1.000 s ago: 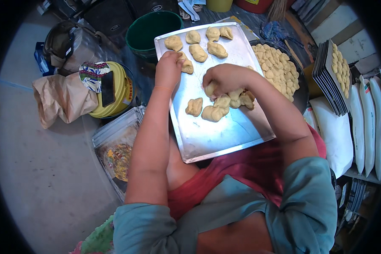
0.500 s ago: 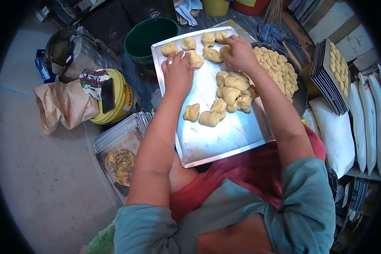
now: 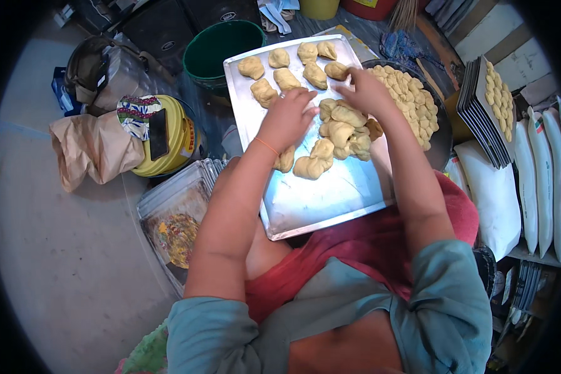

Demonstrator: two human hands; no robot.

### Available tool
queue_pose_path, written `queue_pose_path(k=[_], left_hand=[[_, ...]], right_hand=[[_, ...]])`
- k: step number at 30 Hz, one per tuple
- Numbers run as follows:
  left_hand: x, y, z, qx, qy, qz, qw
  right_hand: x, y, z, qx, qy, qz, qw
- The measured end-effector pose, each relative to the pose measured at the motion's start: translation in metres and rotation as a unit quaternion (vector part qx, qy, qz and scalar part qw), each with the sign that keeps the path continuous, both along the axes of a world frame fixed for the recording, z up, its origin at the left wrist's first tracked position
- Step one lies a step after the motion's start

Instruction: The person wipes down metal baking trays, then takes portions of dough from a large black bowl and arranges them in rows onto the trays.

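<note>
A shallow metal tray (image 3: 330, 193) rests tilted across my lap. Lumps of yellow dough (image 3: 279, 58) stand in loose rows along its far side, and a heap of dough (image 3: 344, 131) lies at its middle right. My left hand (image 3: 290, 118) hovers over the tray left of the heap, its fingers apart and nothing seen in them. Part of one dough lump (image 3: 285, 160) shows beside that wrist. Just above the heap's far edge is my right hand (image 3: 366, 93), thumb and fingers spread, close to a dough lump (image 3: 336, 70); whether it touches the heap is hard to tell.
Right of the tray, a large dark round pan (image 3: 442, 146) holds many dough pieces. A green tub (image 3: 221, 53) stands beyond its far left corner. Stacked trays (image 3: 149, 206) lie at left, near a yellow lidded bucket (image 3: 181, 140) and paper bag (image 3: 96, 146). White sacks (image 3: 489, 193) lean at right.
Both hands have drawn back from the far rows toward the heap, the left also moving right. Dough lumps that were under my fingers now lie uncovered in the rows.
</note>
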State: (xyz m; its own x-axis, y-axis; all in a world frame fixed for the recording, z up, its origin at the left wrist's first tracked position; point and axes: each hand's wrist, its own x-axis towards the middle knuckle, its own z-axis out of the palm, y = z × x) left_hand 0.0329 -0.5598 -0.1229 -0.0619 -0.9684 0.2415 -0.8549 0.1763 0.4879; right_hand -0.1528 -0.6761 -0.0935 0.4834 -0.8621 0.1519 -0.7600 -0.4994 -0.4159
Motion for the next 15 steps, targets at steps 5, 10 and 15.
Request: queue_pose_path(k=[5, 10, 15], left_hand=[[-0.022, -0.005, -0.023, -0.054, 0.071, -0.067, 0.994], [-0.007, 0.000, -0.003, 0.053, 0.106, -0.103, 0.988], [0.009, 0.012, 0.009, 0.146, 0.171, -0.106, 0.969]], right_hand=[[-0.009, 0.030, 0.005, 0.193, 0.076, 0.105, 0.973], [-0.002, -0.025, 0.001, 0.069, -0.030, 0.008, 0.997], [0.037, -0.091, -0.015, -0.012, -0.097, -0.019, 0.995]])
